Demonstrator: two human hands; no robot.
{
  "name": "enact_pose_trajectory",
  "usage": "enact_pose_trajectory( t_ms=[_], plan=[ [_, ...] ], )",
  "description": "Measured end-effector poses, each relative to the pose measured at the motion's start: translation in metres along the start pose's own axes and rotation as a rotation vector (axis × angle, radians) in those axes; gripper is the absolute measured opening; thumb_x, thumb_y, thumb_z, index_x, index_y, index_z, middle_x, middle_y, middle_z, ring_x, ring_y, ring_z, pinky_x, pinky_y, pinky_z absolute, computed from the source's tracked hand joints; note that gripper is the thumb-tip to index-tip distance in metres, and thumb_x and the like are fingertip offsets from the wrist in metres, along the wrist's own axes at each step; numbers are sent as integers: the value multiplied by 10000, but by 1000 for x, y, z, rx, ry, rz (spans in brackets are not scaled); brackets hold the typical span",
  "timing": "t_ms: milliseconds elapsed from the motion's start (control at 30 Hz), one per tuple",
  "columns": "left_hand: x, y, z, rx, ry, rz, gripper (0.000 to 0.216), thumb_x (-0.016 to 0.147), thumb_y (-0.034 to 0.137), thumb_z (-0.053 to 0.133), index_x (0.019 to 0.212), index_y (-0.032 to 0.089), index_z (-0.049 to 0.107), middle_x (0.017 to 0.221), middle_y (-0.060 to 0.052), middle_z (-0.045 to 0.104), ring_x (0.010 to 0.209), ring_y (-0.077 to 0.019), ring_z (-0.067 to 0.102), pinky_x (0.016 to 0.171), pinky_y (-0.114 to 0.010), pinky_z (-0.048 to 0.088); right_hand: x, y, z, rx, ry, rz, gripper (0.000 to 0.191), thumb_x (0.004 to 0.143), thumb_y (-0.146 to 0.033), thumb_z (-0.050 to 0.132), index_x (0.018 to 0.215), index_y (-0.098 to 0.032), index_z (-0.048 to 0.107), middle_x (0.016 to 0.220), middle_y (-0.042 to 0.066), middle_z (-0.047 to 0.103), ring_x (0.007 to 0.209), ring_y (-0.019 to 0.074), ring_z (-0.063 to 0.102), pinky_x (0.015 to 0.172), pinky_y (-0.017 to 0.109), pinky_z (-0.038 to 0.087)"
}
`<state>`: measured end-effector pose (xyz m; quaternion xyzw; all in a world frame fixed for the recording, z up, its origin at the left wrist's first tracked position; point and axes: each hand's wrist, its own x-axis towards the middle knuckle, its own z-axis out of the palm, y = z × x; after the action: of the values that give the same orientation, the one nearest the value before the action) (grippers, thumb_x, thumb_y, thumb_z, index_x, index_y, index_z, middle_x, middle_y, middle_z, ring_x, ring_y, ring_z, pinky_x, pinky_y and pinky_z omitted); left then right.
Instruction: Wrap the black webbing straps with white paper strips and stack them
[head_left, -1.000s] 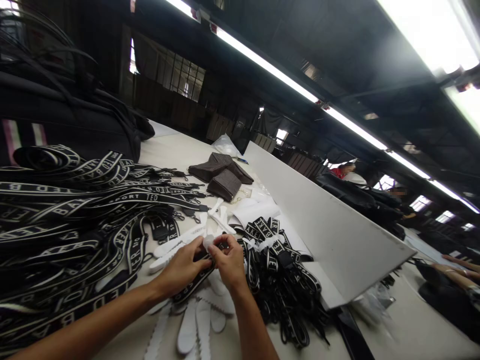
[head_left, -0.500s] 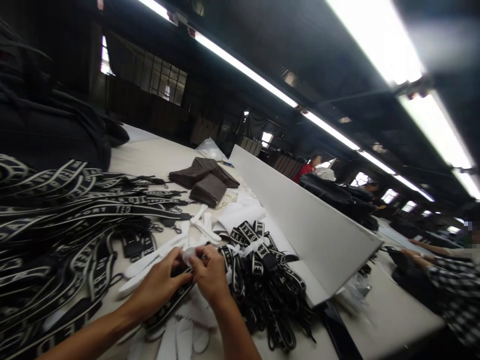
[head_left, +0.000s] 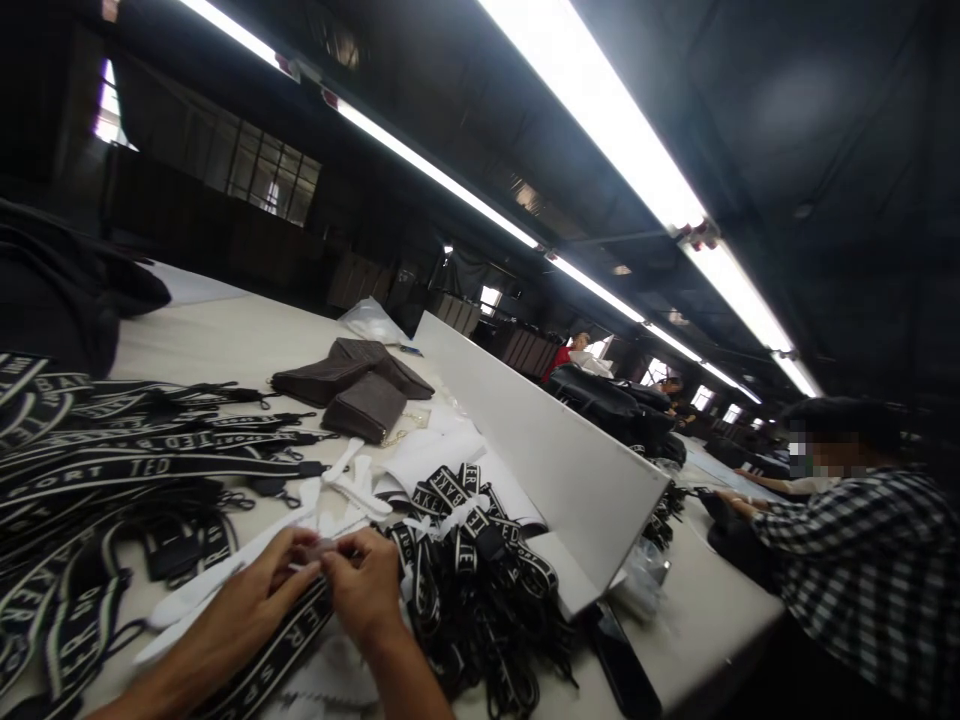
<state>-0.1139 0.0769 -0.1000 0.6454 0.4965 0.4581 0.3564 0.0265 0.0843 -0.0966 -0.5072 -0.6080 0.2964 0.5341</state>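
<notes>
My left hand and my right hand meet at their fingertips, both closed. Pinched between them is a small whitish, translucent piece, partly hidden by the fingers. Directly below runs a black webbing strap with white edge lines and lettering; whether the fingers also grip it, I cannot tell. To the right of my right hand lies a heap of similar straps, folded into bundles with white ties. White padded strips lie beside and beyond my left hand. More loose straps with black clips spread across the left.
Dark brown pouches lie farther back on the pale table. A white upright panel stands right of centre, a phone near its front end. At the right, a person in a checked shirt handles dark material.
The view has swung right, so the table things sit farther left and more of the co-worker shows. My fingers have closed in over the whitish piece, which looked rounder and larger before.
</notes>
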Motion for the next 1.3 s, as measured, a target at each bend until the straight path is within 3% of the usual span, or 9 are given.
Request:
enact_pose_trajectory(
  t_ms=[167, 367, 500, 700, 800, 900, 1067, 1167, 1300],
  plan=[
    [2, 4, -12, 191, 45, 166, 268, 843, 448, 520, 782, 207, 619, 706, -2, 669, 679, -178, 621, 681, -257, 469, -3, 5, 1, 94, -113, 37, 90, 709, -235, 680, 714, -159, 729, 647, 3, 650, 616, 149, 580, 560, 225, 441],
    [-6, -5, -5, 319, 159, 379, 210, 880, 187, 456, 729, 171, 602, 715, -22, 624, 682, -149, 578, 669, -250, 440, -4, 4, 5, 44, -141, 53, 205, 740, -356, 661, 736, -158, 715, 608, 4, 644, 579, 149, 576, 532, 224, 444],
    [-12, -2, -5, 409, 55, 530, 289, 893, 102, 377, 821, 162, 650, 772, -52, 626, 725, -155, 580, 682, -255, 445, -10, 6, 5, 27, -88, 17, 211, 758, -361, 637, 757, -162, 707, 620, 7, 650, 574, 146, 569, 517, 219, 437],
    [-10, 16, -11, 368, -45, 354, 312, 943, 301, 414, 804, 174, 663, 788, -69, 662, 742, -175, 602, 730, -278, 447, -10, 9, 0, 79, -37, 51, 185, 783, -330, 606, 773, -159, 679, 684, 12, 653, 464, 115, 504, 453, 229, 405],
    [-6, 18, -14, 284, 19, 219, 282, 902, 369, 484, 766, 182, 647, 727, -43, 668, 688, -176, 608, 692, -279, 443, -10, 4, -2, -8, -36, -90, 135, 806, -277, 598, 758, -180, 679, 713, 14, 651, 603, 143, 570, 586, 247, 455],
    [-1, 18, -20, 114, 28, 117, 230, 827, 391, 581, 892, 185, 660, 718, -18, 673, 678, -174, 617, 679, -272, 461, -14, -5, -5, -97, -33, -277, 132, 834, -206, 572, 770, -193, 686, 761, 25, 654, 739, 163, 597, 724, 271, 462],
    [3, 21, -29, 35, -52, 138, 228, 773, 390, 616, 761, 175, 692, 747, -31, 671, 723, -172, 595, 699, -270, 454, -19, -16, -5, -59, -34, -398, 166, 861, -158, 534, 817, -194, 690, 794, 42, 650, 764, 169, 610, 743, 282, 480],
    [1, 23, -27, 97, -42, 141, 248, 808, 394, 577, 743, 172, 668, 676, -17, 637, 655, -157, 556, 647, -264, 421, -19, -14, -2, -75, -23, -391, 162, 857, -157, 527, 816, -189, 681, 798, 45, 645, 765, 166, 605, 745, 281, 484],
    [-4, 23, -19, 233, 80, 131, 262, 869, 386, 499, 758, 176, 609, 708, -23, 636, 661, -164, 562, 666, -280, 396, -16, -9, 0, -98, 83, -194, 114, 798, -236, 620, 879, -160, 644, 890, 61, 630, 650, 133, 554, 646, 262, 481]
  ],
)
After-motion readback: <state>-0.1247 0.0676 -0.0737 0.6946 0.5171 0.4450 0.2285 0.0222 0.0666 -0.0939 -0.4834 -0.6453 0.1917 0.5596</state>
